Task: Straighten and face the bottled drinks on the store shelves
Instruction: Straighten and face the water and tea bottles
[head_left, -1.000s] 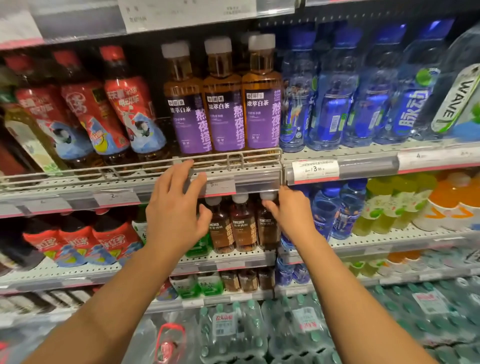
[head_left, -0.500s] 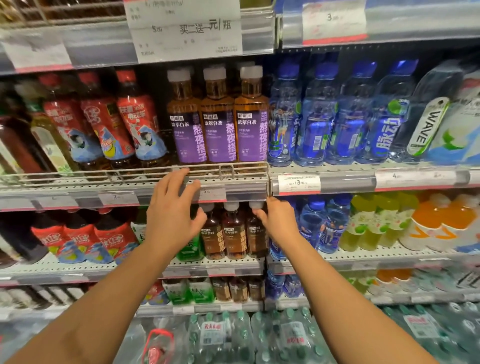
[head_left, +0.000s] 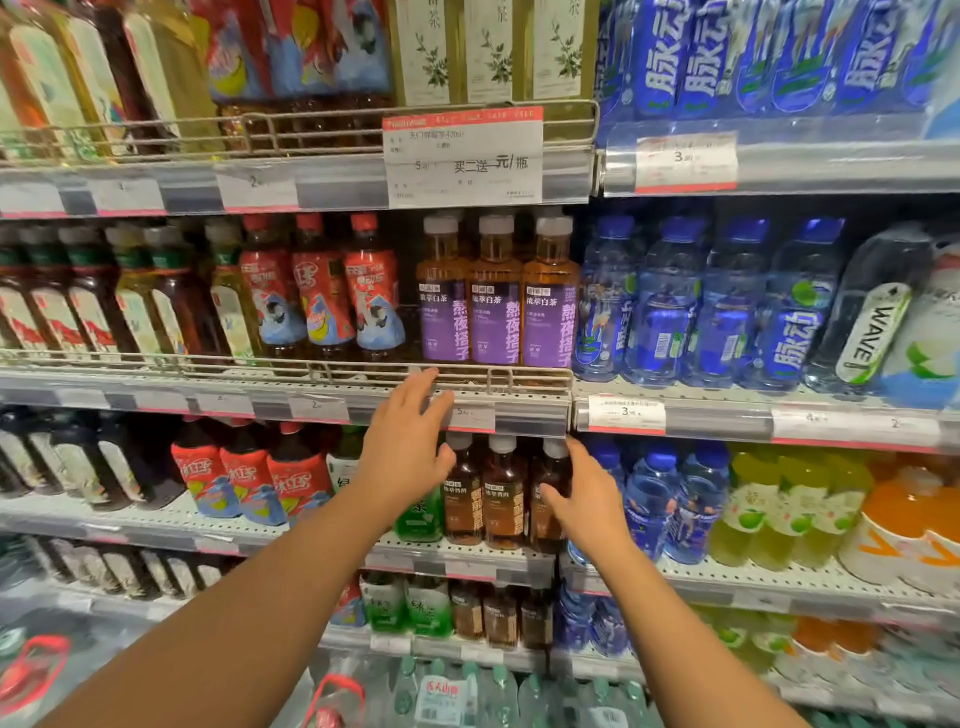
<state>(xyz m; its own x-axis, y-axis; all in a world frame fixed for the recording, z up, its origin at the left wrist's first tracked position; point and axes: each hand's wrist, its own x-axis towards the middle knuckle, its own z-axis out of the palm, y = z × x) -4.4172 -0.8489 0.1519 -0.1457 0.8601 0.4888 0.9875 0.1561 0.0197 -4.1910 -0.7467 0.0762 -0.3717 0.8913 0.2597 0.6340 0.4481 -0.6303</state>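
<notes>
Three amber tea bottles with purple labels (head_left: 496, 312) stand side by side, labels forward, behind the wire rail (head_left: 363, 371) of the middle shelf. My left hand (head_left: 405, 447) is open, fingers straight, fingertips at that rail just below the bottles. One shelf lower stand three dark brown tea bottles with white caps (head_left: 501, 493). My right hand (head_left: 587, 499) is beside the rightmost brown bottle, thumb against its side, fingers relaxed.
Red-labelled tea bottles (head_left: 322, 296) stand left of the purple ones, blue water bottles (head_left: 722, 306) to the right. A price sign (head_left: 462, 156) hangs from the upper shelf edge. Green and orange drinks (head_left: 810, 509) fill the lower right. Packs of water (head_left: 441, 691) lie at the bottom.
The view has tilted upward, showing the upper shelf. My left hand stays at the wire rail. My right hand has slid from the shelf edge down beside the brown bottles.
</notes>
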